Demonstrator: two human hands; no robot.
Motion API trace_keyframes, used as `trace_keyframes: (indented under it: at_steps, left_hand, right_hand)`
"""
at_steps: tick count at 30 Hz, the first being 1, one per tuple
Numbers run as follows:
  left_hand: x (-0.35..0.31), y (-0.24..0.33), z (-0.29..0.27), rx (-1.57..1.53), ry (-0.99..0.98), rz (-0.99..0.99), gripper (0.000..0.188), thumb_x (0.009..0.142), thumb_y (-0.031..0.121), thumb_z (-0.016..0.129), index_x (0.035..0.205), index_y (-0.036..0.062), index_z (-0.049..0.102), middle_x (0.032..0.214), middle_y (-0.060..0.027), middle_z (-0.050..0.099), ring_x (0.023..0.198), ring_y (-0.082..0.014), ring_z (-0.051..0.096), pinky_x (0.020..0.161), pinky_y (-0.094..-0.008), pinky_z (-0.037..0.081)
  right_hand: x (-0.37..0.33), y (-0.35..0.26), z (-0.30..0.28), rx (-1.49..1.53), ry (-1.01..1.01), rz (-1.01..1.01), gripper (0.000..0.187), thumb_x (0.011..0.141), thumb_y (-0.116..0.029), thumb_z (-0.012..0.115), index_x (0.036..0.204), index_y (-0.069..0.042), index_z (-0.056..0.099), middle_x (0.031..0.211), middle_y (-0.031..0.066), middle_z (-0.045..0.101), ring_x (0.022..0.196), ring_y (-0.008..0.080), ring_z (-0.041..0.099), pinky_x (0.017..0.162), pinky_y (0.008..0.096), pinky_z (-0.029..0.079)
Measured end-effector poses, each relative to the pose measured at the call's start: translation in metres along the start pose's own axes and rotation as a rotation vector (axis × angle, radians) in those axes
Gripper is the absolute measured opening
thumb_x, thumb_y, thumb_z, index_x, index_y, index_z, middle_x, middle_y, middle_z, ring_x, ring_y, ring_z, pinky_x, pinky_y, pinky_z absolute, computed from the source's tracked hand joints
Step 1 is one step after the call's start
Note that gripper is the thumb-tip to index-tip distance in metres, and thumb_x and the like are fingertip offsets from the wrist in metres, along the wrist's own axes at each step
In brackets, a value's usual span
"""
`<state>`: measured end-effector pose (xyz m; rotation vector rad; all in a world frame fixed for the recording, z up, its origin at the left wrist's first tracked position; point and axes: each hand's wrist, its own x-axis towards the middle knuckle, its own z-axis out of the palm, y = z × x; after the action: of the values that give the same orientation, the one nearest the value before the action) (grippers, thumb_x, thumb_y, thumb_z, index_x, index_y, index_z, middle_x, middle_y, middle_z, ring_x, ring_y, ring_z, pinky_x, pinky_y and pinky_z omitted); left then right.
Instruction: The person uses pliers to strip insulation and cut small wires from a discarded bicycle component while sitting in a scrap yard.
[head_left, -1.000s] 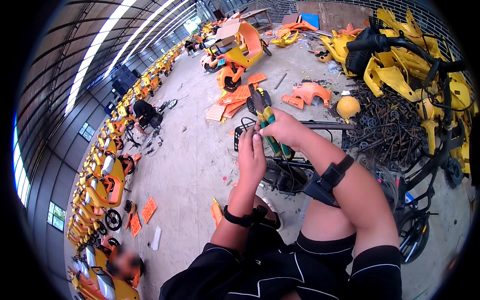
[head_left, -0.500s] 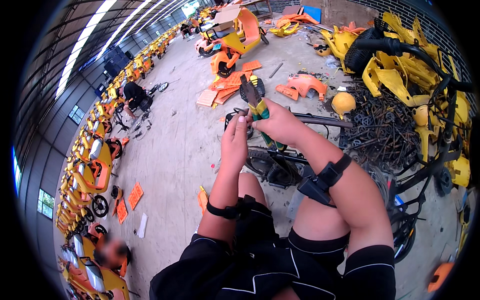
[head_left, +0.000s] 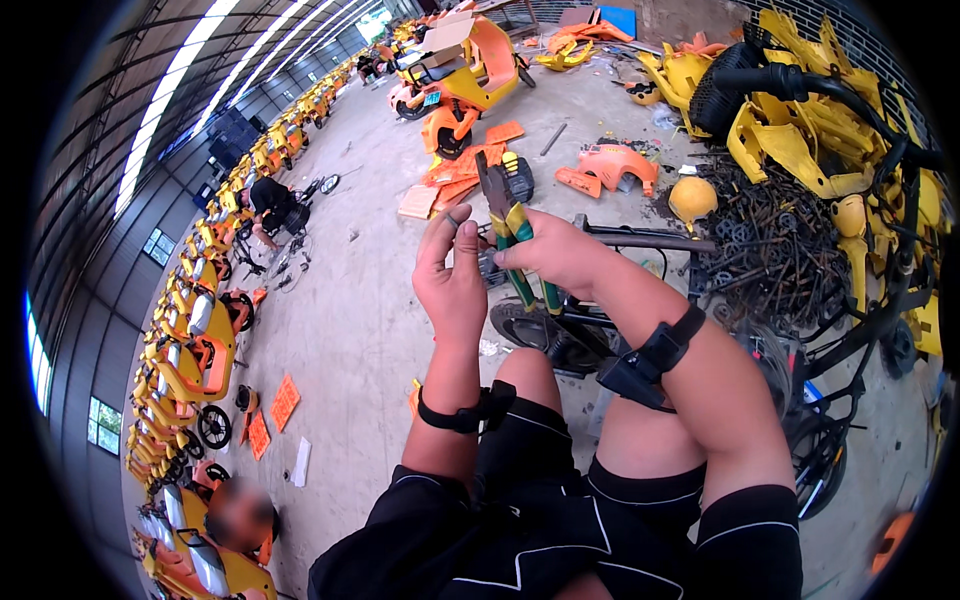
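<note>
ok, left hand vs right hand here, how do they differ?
The right hand is closed around the green-and-yellow pliers; the left hand grips no tool, its fingers raised and pinched near the pliers. The right hand sits slightly higher and farther out than the left. Both are bare, with a black strap on each arm.

Rows of orange-yellow scooters [head_left: 195, 345] along the wall — scrap-metal heap [head_left: 775, 245], yellow helmet [head_left: 692, 198] beside it

I see pliers [head_left: 515, 245] with green-and-yellow handles and dark grey jaws. Black straps [head_left: 650, 362] on both my wrists, black shorts [head_left: 560, 520] with thin white piping. Orange-and-yellow scooters [head_left: 195, 345] in a row; yellow panels [head_left: 800, 150]; rusty brown scrap pile [head_left: 780, 250]; grey concrete floor [head_left: 370, 290].
</note>
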<state>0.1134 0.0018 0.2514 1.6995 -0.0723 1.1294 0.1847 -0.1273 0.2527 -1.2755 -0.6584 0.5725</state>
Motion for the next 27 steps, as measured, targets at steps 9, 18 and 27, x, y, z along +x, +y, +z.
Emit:
trace_keyframes:
  at_steps: [9,18,27]
  left_hand:
    - [-0.004,-0.022,-0.010,0.066,-0.017,0.092,0.011,0.095,0.007,0.069,0.098,-0.0036,0.066,0.097,-0.0053,0.067,0.083,-0.0094,0.059,0.076,-0.0260,0.050]
    - [0.001,-0.013,-0.020,0.253,-0.027,0.287,0.013,0.094,0.006,0.069,0.102,-0.0037,0.065,0.105,-0.0116,0.068,0.087,-0.0138,0.061,0.075,-0.0267,0.051]
    - [-0.002,-0.022,-0.028,0.325,-0.004,0.285,0.010,0.094,0.003,0.068,0.100,-0.0037,0.065,0.104,-0.0127,0.068,0.085,-0.0158,0.062,0.073,-0.0280,0.051]
  right_hand:
    - [-0.009,-0.021,-0.026,0.394,0.176,0.380,0.024,0.098,-0.027,0.060,0.107,-0.006,0.055,0.097,0.0126,0.069,0.091,0.0216,0.069,0.071,0.0332,0.051]
    - [0.000,-0.017,-0.010,0.626,0.263,0.290,0.023,0.100,-0.029,0.059,0.100,-0.006,0.058,0.097,0.0119,0.066,0.091,0.0260,0.069,0.074,0.0352,0.055]
    - [0.006,-0.004,-0.033,0.746,0.372,0.120,0.018,0.095,-0.024,0.060,0.100,-0.008,0.054,0.101,0.0124,0.067,0.086,0.0202,0.068,0.069,0.0309,0.053]
